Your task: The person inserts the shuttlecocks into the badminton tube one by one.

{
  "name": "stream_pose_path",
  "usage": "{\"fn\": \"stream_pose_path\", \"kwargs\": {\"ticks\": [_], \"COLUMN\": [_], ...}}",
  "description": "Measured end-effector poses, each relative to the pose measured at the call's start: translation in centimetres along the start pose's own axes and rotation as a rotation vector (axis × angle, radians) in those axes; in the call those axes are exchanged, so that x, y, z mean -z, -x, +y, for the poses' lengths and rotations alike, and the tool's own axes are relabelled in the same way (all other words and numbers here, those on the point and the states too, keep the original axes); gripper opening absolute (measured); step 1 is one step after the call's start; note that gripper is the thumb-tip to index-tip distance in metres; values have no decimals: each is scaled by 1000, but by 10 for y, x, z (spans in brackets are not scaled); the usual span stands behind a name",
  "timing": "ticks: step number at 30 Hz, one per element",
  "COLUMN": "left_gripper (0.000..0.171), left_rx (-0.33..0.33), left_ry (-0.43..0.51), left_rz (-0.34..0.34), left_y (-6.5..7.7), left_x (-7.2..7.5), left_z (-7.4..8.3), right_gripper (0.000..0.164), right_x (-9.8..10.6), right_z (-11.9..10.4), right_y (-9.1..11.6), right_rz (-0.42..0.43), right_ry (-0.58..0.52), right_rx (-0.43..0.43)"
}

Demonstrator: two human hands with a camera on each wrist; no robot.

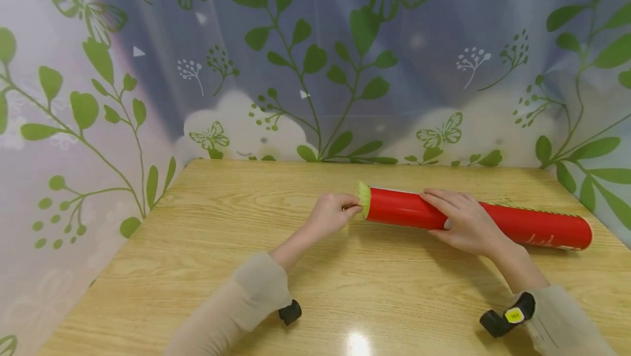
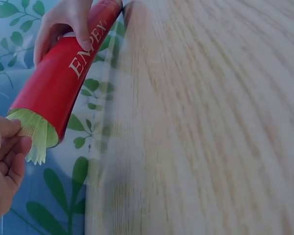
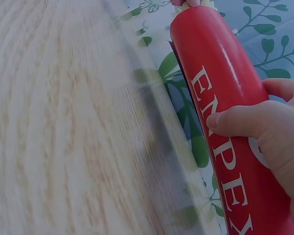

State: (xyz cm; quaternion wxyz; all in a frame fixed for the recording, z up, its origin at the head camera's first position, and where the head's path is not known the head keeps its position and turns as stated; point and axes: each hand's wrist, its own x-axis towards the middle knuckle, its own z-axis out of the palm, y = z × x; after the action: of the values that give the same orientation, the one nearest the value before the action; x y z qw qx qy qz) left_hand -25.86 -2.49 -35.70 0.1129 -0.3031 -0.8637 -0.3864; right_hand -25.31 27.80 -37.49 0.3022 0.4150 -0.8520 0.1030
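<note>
A long red shuttlecock tube [image 1: 404,206] with white lettering lies on its side over the wooden table, its mouth facing left. My right hand [image 1: 463,222] grips the tube around its middle; in the right wrist view the thumb [image 3: 235,121] lies across the lettering. From the mouth sticks the yellow-green skirt of a shuttlecock [image 2: 38,139]. My left hand [image 1: 332,212] pinches the edge of that skirt between thumb and fingers. The rest of the shuttlecock is hidden inside the tube.
The wooden table [image 1: 197,246] reaches back to a curtain [image 1: 315,71] printed with green leaves and butterflies. Black wrist mounts sit at both sleeves, the left mount [image 1: 290,312] and the right mount [image 1: 508,316].
</note>
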Motion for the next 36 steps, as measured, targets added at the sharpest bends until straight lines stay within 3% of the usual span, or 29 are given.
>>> {"fn": "stream_pose_path", "kwargs": {"ticks": [2,8,17,36], "left_gripper": [10,13,11,15], "left_rx": [-6,20,20,170], "left_ry": [-11,10,50,158], "left_rz": [10,36,3,-57], "left_y": [0,0,-2,-10], "left_x": [-1,-3,-3,-13], "left_z": [1,-1,1,-6], "right_gripper": [70,61,65,68], "right_x": [0,3,1,-2], "right_z": [0,2,1,-3], "right_y": [0,-4,-7,-8], "right_rz": [-6,11,35,57], "right_ry": [2,-5,-26,-38], "right_rx": [3,8,-1,8]}}
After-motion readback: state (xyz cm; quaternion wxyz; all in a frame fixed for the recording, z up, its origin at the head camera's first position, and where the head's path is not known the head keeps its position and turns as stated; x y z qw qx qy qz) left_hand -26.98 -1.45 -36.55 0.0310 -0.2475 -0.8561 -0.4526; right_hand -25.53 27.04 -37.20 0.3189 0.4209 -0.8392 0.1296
